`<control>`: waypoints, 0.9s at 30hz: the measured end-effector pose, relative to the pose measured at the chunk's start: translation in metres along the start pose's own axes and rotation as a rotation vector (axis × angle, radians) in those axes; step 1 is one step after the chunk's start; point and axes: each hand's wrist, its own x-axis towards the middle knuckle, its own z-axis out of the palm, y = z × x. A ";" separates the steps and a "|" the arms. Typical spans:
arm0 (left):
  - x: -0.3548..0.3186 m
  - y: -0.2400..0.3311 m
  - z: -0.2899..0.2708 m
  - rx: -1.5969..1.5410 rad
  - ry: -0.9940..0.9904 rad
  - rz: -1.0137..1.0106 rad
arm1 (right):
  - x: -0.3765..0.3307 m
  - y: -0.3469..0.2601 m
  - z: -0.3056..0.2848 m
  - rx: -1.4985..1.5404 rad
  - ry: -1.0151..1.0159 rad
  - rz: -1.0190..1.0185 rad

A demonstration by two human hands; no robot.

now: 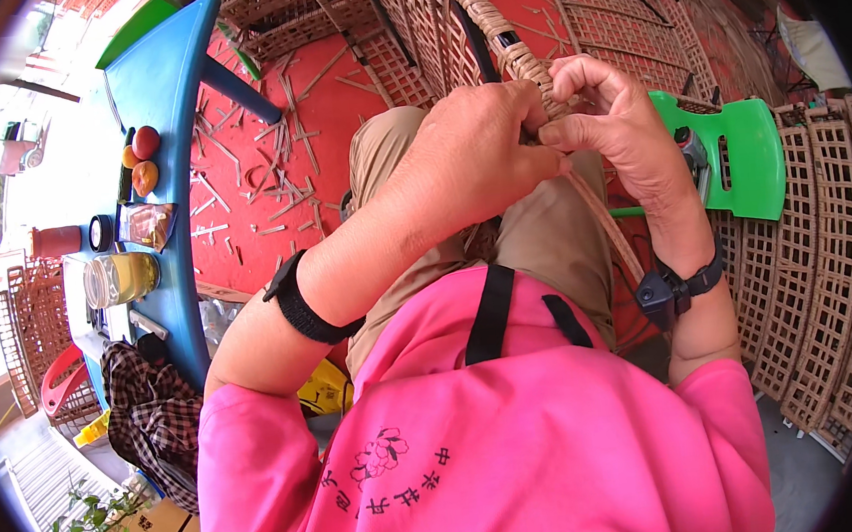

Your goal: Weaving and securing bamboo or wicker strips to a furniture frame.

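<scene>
as seen: two hands (482, 152) (615, 121), one wicker rim (519, 54)

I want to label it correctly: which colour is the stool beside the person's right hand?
The stool is bright green, seen best in the head view.

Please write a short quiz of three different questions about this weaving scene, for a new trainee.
1. True or false: both hands meet on the wicker-wrapped frame bar.
2. Multiple choice: where does the green plastic stool stand? A) at the person's right side B) on the blue table C) behind the lattice panels
3. Fill in: the floor with the scattered cane offcuts is coloured ____.

Key:
1. True. The left hand and the right hand both pinch at the wrapped bar.
2. A.
3. Red.
</scene>
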 end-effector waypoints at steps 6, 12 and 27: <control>0.010 -0.005 -0.001 -0.269 -0.152 -0.071 | -0.005 0.005 0.005 0.134 0.015 -0.018; 0.009 -0.003 -0.002 -0.545 -0.192 -0.239 | -0.012 0.006 0.004 0.309 0.055 -0.001; 0.015 -0.002 0.001 -0.828 -0.155 -0.378 | -0.024 0.022 0.005 0.460 0.134 -0.001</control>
